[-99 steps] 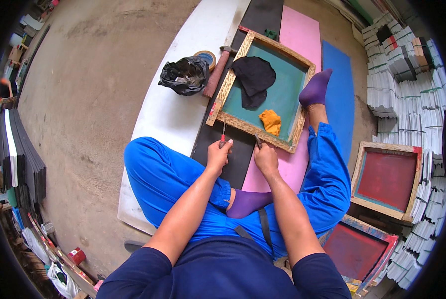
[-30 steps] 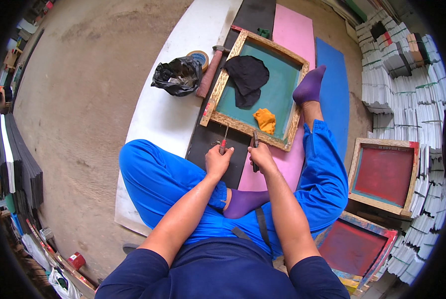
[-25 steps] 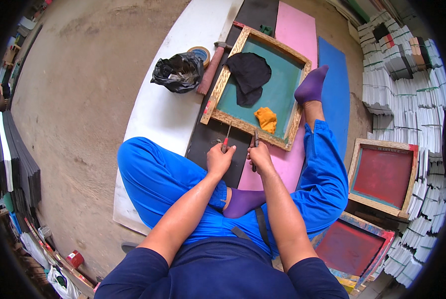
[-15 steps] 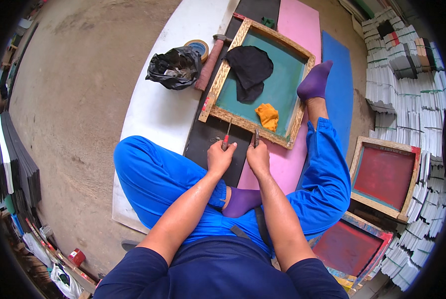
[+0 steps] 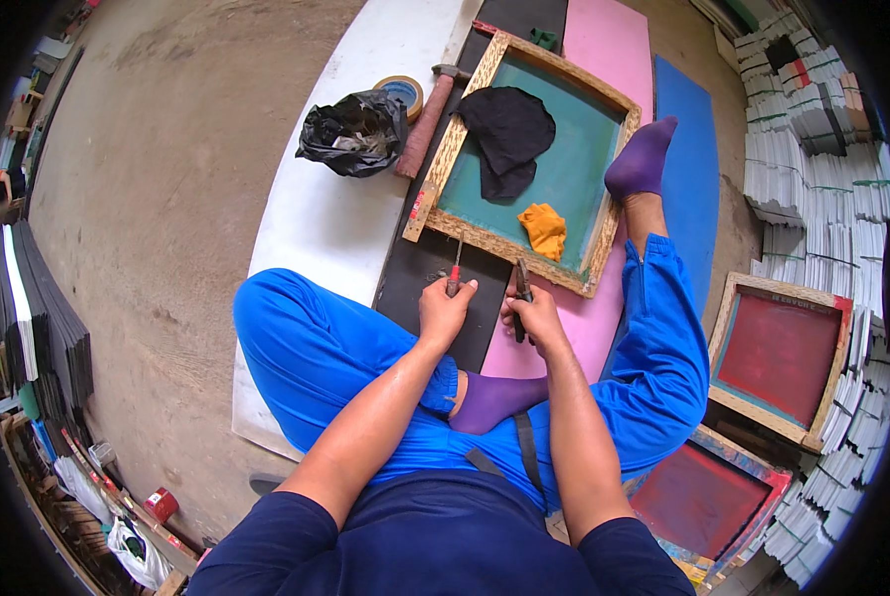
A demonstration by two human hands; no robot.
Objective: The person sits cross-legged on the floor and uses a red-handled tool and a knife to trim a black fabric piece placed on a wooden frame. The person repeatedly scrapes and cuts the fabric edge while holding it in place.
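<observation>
My left hand point(image 5: 445, 312) is closed round a screwdriver point(image 5: 455, 277) with a red and black handle. Its thin shaft points away from me, and the tip meets the near bar of a wooden screen frame point(image 5: 502, 249). In my right hand point(image 5: 538, 316) is a pair of dark-handled pliers point(image 5: 521, 298), jaws pointing forward just short of the same bar. Green mesh point(image 5: 576, 129) fills the frame. A black cloth point(image 5: 507, 137) lies across the mesh at the left, and a crumpled orange cloth point(image 5: 543, 232) rests near the close edge.
Left of the frame are a hammer point(image 5: 426, 129) with a wrapped handle, a tape roll point(image 5: 412, 85) and a black plastic bag point(image 5: 337, 134) holding scraps. Two red-mesh frames point(image 5: 778, 353) stand at the right beside stacked paper bundles point(image 5: 830, 214). My socked foot point(image 5: 641, 162) is against the frame's right side.
My right hand has drawn back slightly and turned, so the pliers show more fully and sit farther from the frame. My left hand keeps the screwdriver at the bar. The whole view shifts a little.
</observation>
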